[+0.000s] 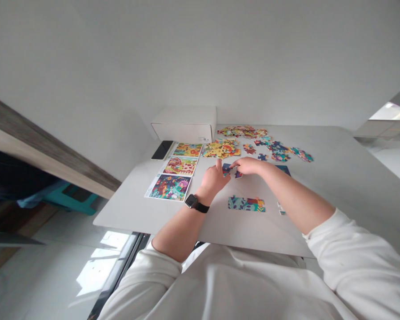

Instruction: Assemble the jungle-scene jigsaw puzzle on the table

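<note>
Dark puzzle pieces (226, 168): light, stiff card, I judge; I'd take the edges.
Left hand (214, 179): fingers' grip unclear to me.
Right hand (249, 166): pinch unclear.

On the white box (176, 132), the label (205, 139) carries print too tiny to read! Forward and right of that box, the left fingers (225, 181) and right fingers (234, 165) cover parts of the dark puzzle pieces (226, 169), so the exact grip is unclear. Farther right of the box, the right forearm (286, 189) blocks part of a dark-blue patch (283, 169) and a pale fragment (282, 210). Farthest right of the box, the right sleeve (356, 255) runs out of the picture.
</note>
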`<state>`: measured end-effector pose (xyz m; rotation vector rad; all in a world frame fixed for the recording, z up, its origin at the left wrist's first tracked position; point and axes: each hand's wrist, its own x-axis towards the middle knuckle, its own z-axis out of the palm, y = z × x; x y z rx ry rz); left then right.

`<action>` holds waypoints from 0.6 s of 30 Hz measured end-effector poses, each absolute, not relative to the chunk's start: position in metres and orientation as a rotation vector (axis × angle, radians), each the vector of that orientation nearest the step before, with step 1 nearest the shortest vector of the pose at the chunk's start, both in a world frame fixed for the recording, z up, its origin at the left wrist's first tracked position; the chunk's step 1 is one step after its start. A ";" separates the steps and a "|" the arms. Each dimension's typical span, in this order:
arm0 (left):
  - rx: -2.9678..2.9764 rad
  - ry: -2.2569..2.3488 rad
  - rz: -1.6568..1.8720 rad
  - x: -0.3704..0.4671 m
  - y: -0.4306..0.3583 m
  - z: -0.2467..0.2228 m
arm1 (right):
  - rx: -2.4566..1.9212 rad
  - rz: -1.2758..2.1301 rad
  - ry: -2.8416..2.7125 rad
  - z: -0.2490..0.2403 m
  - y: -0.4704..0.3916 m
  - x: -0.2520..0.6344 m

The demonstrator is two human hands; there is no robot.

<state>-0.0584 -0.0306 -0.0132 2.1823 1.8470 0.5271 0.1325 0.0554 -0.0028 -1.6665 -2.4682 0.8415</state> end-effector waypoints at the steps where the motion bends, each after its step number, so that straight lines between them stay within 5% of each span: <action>1: 2.170 1.847 0.542 -0.059 -0.031 -0.011 | -1.671 0.822 -2.475 -0.002 0.054 0.132; 18: 2.393 1.839 0.592 -0.068 -0.029 -0.007 | -1.742 0.517 -2.761 0.023 0.025 0.119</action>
